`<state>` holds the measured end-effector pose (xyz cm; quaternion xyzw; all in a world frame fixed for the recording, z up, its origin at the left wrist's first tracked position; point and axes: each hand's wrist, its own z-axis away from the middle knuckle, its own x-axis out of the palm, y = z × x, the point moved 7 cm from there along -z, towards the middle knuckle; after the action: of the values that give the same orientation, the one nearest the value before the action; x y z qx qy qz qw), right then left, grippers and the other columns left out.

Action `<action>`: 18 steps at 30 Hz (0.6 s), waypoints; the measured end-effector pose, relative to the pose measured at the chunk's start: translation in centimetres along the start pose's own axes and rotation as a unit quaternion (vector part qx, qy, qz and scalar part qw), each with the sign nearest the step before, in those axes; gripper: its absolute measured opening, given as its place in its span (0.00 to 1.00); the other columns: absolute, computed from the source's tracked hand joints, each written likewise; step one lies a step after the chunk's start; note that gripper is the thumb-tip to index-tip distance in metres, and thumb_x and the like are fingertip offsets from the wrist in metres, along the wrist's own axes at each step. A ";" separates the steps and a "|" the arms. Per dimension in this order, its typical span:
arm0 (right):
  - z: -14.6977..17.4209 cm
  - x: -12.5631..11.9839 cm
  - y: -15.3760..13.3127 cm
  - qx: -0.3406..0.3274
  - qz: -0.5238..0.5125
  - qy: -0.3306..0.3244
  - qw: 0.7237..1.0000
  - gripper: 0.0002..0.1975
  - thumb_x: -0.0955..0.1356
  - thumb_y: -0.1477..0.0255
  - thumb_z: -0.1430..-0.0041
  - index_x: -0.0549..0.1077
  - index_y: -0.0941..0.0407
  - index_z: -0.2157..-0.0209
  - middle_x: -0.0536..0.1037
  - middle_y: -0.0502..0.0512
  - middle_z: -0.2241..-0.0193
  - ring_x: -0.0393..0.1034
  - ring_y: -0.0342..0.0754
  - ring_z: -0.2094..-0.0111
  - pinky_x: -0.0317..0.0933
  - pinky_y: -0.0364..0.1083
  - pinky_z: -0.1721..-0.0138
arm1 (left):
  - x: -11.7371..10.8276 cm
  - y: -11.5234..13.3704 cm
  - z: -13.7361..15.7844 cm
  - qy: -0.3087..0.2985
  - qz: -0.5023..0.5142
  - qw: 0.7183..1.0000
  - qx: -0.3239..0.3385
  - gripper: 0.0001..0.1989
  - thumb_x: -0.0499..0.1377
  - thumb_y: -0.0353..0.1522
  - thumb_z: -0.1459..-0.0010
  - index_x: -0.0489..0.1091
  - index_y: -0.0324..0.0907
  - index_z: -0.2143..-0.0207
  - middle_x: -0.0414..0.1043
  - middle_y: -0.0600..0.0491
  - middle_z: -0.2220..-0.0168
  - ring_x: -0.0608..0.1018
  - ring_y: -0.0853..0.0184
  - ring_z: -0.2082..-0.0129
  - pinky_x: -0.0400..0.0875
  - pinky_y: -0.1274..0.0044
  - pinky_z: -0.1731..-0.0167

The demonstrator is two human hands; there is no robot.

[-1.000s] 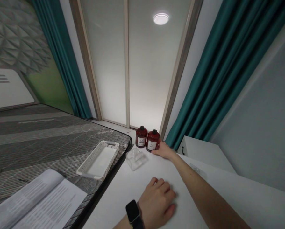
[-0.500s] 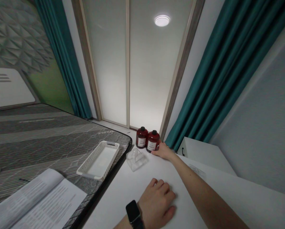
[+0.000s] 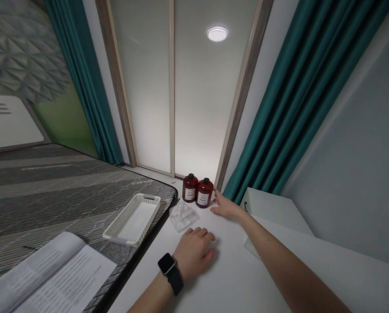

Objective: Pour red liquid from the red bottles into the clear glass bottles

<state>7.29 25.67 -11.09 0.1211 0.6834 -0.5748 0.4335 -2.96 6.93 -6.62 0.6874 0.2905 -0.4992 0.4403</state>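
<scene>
Two dark red bottles with black caps and white labels stand side by side at the far end of the white table (image 3: 236, 278): the left bottle (image 3: 189, 194) and the right bottle (image 3: 203, 199). Just right of the right bottle is my right hand (image 3: 227, 208), its thumb and fingers apart and holding nothing. A clear, crumpled plastic packet (image 3: 182, 217) lies in front of the bottles. My left hand (image 3: 196, 251), with a black watch (image 3: 171, 269) on its wrist, hovers low over the table near that packet, fingers loosely bent with nothing in them.
Left of the table lies a grey patterned mattress (image 3: 83, 187) with a white perforated basket (image 3: 116, 238) and an open book (image 3: 70, 271). A flat clear item (image 3: 251, 247) is partly under my right forearm. A white cabinet (image 3: 279, 208) stands at the right.
My right hand has let go of the right bottle and sits slightly apart from it. My left hand has moved forward and left, closer to the clear packet.
</scene>
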 end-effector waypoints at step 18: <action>14.1 -8.6 -1.4 -0.050 0.079 0.110 0.989 0.25 0.68 0.70 0.42 0.67 0.52 0.42 0.75 0.58 0.49 0.68 0.55 0.46 0.56 0.55 0.42 | 0.5 0.5 0.0 0.050 0.040 0.998 0.009 0.10 0.54 0.28 0.40 0.73 0.43 0.59 0.76 0.51 0.63 0.77 0.62 0.66 0.67 0.74 0.64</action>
<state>17.87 15.54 -3.28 0.2154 0.7432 -0.4869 0.4053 -2.32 6.71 -6.96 0.7265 0.2798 -0.4484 0.4391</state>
